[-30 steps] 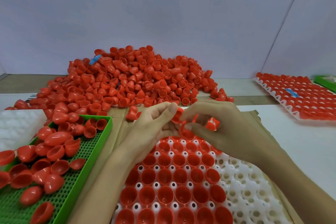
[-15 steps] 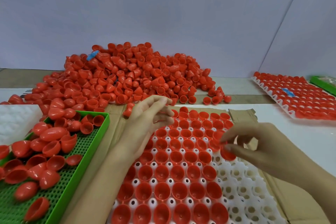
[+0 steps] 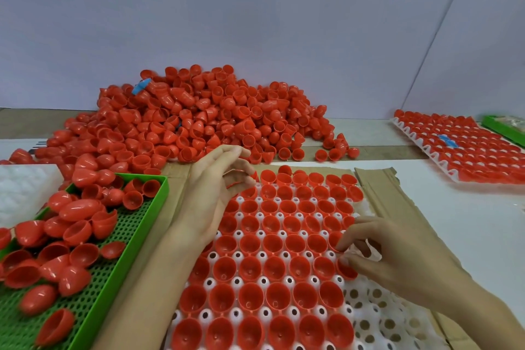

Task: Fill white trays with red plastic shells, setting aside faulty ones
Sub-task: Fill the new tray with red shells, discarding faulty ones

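Lower centre: white tray (image 3: pixel 383 321) is laid on cardboard (image 3: pixel 377 187); its left and middle cells are filled with red shells (image 3: pixel 278 270), mouths up; the cells at the lower right are bare.

Right hand (image 3: pixel 403 264) is noted at the right edge of the filled area, forearm running off the lower right; the fingers are curled, thumb and forefinger tips close together at a seated shell (image 3: pixel 345 271); whether it is pinched or only touched cannot be told.

Left hand (image 3: pixel 213 196) is held over the tray's upper left corner, forearm running to the bottom edge; the fingers are loosely curled and a held shell (image 3: pixel 240 173) is partly seen gripped between thumb and fingers.

Lower left: green perforated tray (image 3: pixel 93 307), with loose shells scattered in it, some blurred; just beyond it, at the left edge, a white block (image 3: pixel 25 190), detail not legible.

Middle distance: a large pile of shells (image 3: pixel 199 119) is heaped against the wall, a blue scrap (image 3: pixel 140 86) lodged near its top left.

Right edge: a filled tray (image 3: pixel 468 150), fully stocked with red; a second green tray (image 3: pixel 502 126) is partly seen behind it.
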